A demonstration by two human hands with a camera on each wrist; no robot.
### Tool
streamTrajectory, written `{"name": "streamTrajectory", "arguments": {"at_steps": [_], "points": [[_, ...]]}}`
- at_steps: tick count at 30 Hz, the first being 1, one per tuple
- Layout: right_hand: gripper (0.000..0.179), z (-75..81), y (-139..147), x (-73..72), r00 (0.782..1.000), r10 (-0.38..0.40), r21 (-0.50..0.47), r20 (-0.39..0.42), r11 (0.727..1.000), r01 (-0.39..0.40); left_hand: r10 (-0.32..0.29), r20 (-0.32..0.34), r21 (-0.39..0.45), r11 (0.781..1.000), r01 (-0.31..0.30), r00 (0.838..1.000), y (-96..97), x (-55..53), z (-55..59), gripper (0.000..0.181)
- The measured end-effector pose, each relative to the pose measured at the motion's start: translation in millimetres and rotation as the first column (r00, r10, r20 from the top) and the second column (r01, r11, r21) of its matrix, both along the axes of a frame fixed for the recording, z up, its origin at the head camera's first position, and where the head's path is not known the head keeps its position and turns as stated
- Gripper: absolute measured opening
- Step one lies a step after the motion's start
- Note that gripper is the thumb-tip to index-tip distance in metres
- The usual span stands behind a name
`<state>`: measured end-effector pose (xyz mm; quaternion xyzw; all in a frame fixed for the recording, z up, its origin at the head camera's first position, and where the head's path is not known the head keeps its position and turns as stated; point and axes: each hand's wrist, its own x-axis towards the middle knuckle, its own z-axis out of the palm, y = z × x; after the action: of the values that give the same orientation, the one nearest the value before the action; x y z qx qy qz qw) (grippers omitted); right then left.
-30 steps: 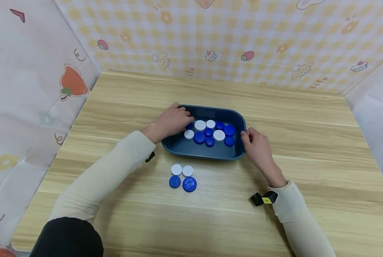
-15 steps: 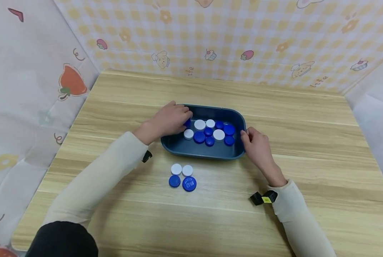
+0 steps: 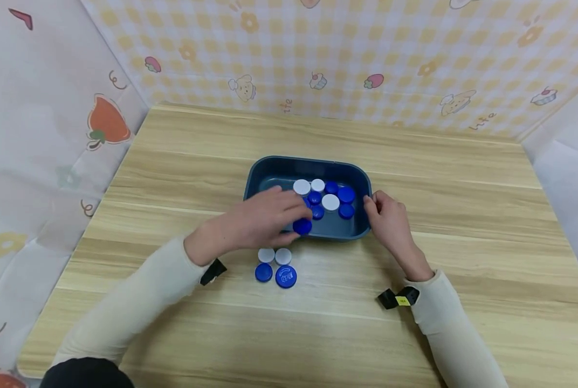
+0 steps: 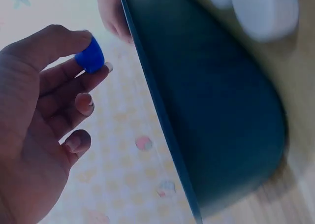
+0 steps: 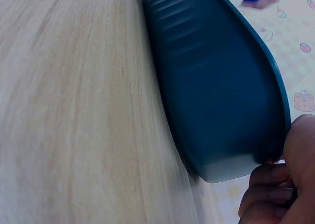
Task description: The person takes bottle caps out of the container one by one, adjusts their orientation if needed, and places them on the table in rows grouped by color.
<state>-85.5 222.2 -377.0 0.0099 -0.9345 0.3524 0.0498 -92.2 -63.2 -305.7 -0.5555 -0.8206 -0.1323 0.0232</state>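
My left hand (image 3: 265, 218) pinches a blue bottle cap (image 3: 302, 226) between thumb and fingers, over the near left part of a dark blue tray (image 3: 337, 231). The left wrist view has that blue cap (image 4: 91, 55) held above the tray's rim. At the tray's right end, my right hand (image 3: 391, 221) grips the rim; in the right wrist view its thumb (image 5: 300, 140) lies outside the wall with fingers curled beneath. Inside the tray sit several more caps, such as a white cap (image 3: 330, 202) and a blue cap (image 3: 346, 194); the left hand hides some of its floor.
On the wooden table (image 3: 342, 323) before the tray lie two white caps, one a white cap (image 3: 283, 256), and two blue caps, one a larger blue cap (image 3: 286, 276). A patterned cloth (image 3: 347, 54) hangs behind the table, with a pale sheet (image 3: 36, 161) on the left.
My left hand has picked a blue cap from the tray's far left corner and carried it toward the near edge. The right hand stays on the rim.
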Motion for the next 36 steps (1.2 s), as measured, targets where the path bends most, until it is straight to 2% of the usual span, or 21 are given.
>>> {"name": "streamTrajectory", "arguments": {"at_steps": [3, 7, 13, 18, 23, 31, 36], "points": [[0.034, 0.3, -0.2, 0.8, 1.0, -0.002, -0.003, 0.002, 1.0, 0.002, -0.028, 0.014, -0.083, 0.996, 0.029, 1.0, 4.7, 16.2, -2.0, 0.032], [0.034, 0.7, -0.4, 1.5, 1.0, -0.003, -0.004, 0.007, 1.0, 0.003, -0.062, 0.004, -0.2, 0.978, 0.061, 0.998, 12.1, 34.3, -7.9, 0.033], [0.034, 1.8, -0.3, 2.0, 1.0, -0.005, -0.007, 0.01, 1.0, 0.005, -0.106, -0.034, -0.269, 0.959, 0.093, 0.994, 22.1, 49.2, -22.1, 0.028], [0.034, 2.2, -0.4, 2.0, 1.0, -0.002, -0.011, 0.013, 1.0, 0.002, -0.104, -0.048, -0.32, 0.944, 0.084, 0.993, 28.1, 54.3, -33.6, 0.025], [0.034, 2.4, -0.2, 1.9, 1.0, 0.005, -0.016, 0.013, 1.0, -0.004, -0.117, -0.096, -0.352, 0.933, 0.076, 0.989, 31.1, 57.2, -42.2, 0.02], [0.034, 1.7, -0.1, 1.5, 1.0, 0.008, -0.017, 0.016, 1.0, -0.008, -0.15, -0.186, -0.332, 0.94, 0.082, 0.971, 32.5, 59.4, -52.4, 0.015], [0.033, 2.4, -0.3, 1.6, 1.0, 0.007, -0.02, 0.013, 1.0, -0.007, -0.148, -0.185, -0.329, 0.941, 0.081, 0.971, 32.3, 59.3, -53.1, 0.016]]}}
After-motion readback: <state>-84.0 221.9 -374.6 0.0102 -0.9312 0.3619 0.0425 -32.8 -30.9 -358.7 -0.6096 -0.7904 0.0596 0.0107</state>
